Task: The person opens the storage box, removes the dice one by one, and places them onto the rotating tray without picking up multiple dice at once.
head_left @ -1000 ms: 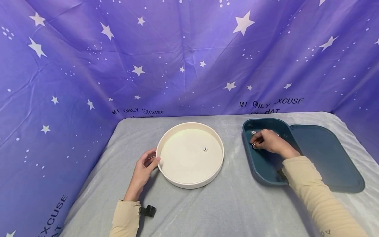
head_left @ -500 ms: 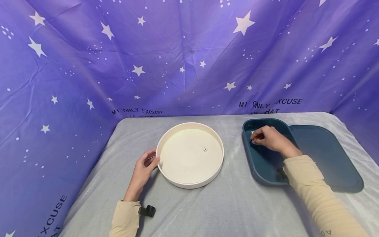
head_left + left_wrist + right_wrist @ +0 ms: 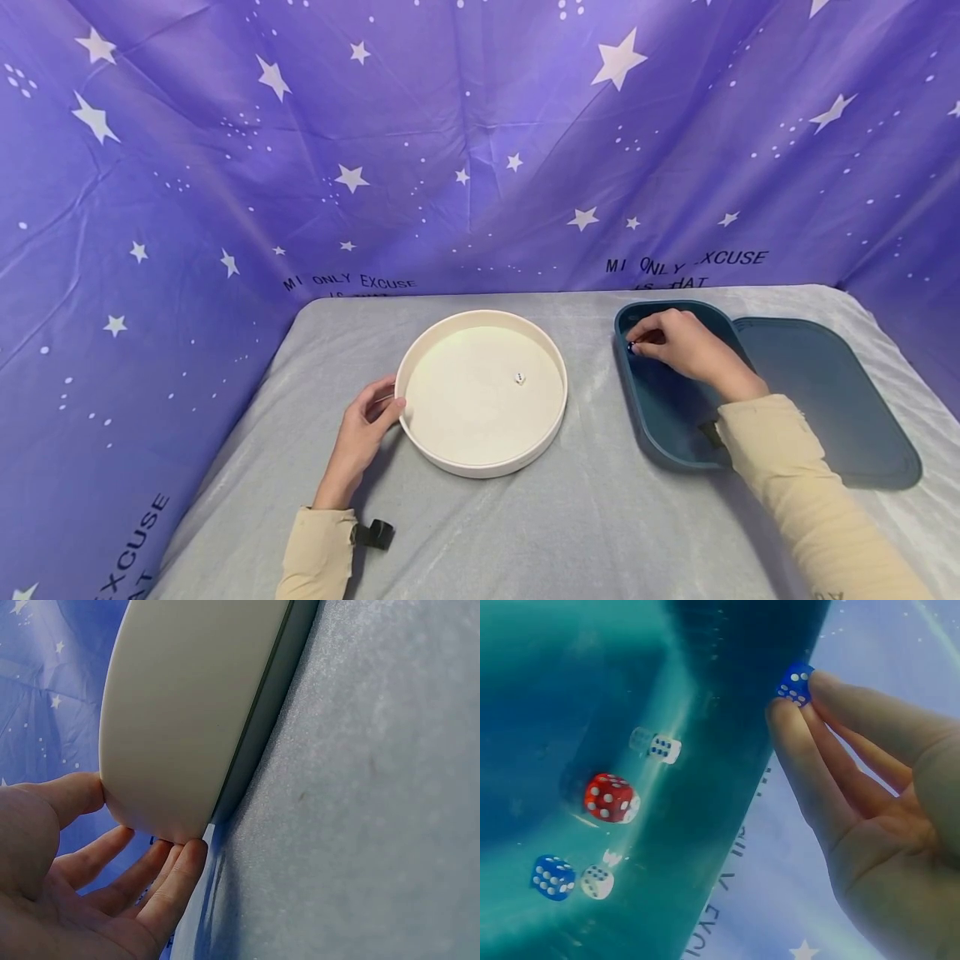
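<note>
My right hand pinches a blue die with white pips between thumb and fingertips, at the left wall of a deep teal container. Inside the container, the right wrist view shows a red die, another blue die and two white dice, one apart from the other. My left hand holds the left side of a round cream tray, thumb at the rim and fingertips against the outer wall. A single white die lies in that tray.
A flat teal lid lies right of the container, next to its side. Grey cloth covers the table. A purple curtain with stars hangs behind the table and at its sides.
My right hand has lifted the blue die and moved slightly up and left toward the container's left wall. The left hand and round tray have stayed in place.
</note>
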Available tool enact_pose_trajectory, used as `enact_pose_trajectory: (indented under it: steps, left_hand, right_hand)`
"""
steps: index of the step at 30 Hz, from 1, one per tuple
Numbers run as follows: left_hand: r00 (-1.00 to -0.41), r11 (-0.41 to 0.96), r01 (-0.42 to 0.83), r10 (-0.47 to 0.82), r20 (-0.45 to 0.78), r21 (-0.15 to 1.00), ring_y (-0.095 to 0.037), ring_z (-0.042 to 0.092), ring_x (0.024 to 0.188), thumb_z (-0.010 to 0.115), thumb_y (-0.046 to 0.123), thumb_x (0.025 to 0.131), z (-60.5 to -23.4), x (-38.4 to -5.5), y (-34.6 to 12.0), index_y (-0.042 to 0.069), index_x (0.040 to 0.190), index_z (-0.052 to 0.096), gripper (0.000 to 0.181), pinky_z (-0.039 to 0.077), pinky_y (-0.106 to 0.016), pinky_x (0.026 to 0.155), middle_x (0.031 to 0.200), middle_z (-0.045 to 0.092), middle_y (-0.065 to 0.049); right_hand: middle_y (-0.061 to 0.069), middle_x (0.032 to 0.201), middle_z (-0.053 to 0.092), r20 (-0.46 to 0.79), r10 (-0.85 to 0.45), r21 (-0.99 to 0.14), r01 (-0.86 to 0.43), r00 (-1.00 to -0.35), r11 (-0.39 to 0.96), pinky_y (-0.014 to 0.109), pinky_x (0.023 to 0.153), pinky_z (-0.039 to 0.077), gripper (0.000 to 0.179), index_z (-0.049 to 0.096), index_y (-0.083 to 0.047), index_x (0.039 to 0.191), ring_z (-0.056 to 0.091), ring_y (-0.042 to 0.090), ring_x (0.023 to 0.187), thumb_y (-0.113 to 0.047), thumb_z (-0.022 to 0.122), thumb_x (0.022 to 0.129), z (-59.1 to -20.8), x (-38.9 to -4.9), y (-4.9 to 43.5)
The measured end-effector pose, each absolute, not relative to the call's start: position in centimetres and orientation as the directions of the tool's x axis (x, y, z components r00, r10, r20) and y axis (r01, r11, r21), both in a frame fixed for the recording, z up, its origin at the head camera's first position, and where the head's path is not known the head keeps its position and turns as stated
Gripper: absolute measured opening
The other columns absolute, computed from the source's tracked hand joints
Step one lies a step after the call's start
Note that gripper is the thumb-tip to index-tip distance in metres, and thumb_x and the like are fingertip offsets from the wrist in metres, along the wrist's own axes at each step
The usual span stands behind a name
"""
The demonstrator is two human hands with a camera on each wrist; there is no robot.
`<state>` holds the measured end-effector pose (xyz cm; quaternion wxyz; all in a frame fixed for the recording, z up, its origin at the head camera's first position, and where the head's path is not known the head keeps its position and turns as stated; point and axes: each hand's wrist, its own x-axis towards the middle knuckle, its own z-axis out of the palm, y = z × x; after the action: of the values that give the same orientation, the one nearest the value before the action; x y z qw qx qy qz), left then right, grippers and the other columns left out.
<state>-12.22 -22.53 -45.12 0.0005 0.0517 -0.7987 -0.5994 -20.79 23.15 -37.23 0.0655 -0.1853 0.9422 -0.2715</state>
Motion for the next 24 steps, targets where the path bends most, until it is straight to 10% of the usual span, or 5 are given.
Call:
enact_pose_trajectory:
  steps: [24]
  left_hand:
    - [-0.996,0.274,-0.076,-0.066,-0.06,0.959,-0.026,0.055,0.126,0.067,0.022,0.096,-45.3,-12.3,-22.7,0.011,0.142,0.053,0.049,0.045,-0.013,0.09,0.14,0.056,-0.013]
  right_hand:
    - [0.016,0.104,0.073,0.108,-0.411,-0.553,-0.398,-0.905,0.732,0.044,0.081,0.056,0.017,0.074,0.001,0.107,0.068,0.025,0.091,-0.004,0.068,0.092,-35.2,-20.2,19.1]
